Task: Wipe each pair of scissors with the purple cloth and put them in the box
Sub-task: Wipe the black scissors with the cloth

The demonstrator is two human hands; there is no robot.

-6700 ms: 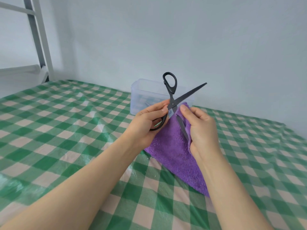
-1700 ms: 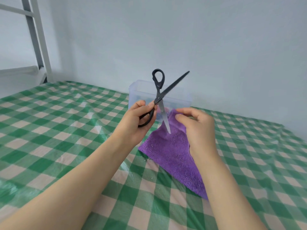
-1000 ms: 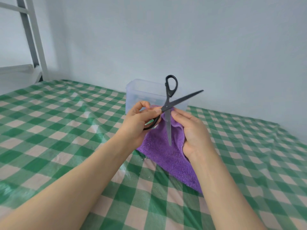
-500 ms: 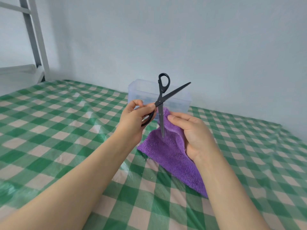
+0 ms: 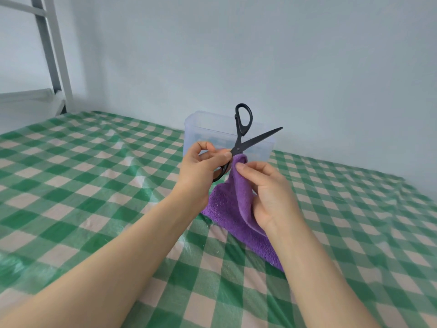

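Observation:
My left hand (image 5: 201, 169) grips the lower handle loop of black scissors (image 5: 242, 136), held spread wide above the table. One handle loop points up and one blade points up to the right. The other blade is hidden inside a fold of the purple cloth (image 5: 236, 207), which my right hand (image 5: 269, 195) pinches around it just below the pivot. The rest of the cloth trails down onto the tablecloth. Behind the scissors stands the clear plastic box (image 5: 203, 131), open at the top, with dim shapes inside.
A green and white checked tablecloth (image 5: 94, 185) covers the table up to a pale wall. A grey metal frame (image 5: 50, 50) stands at the far left, beyond the table's corner.
My right hand has folded the cloth over the downward blade, which showed bare half a second ago, and slid up toward the pivot. The scissors stay spread in my left hand.

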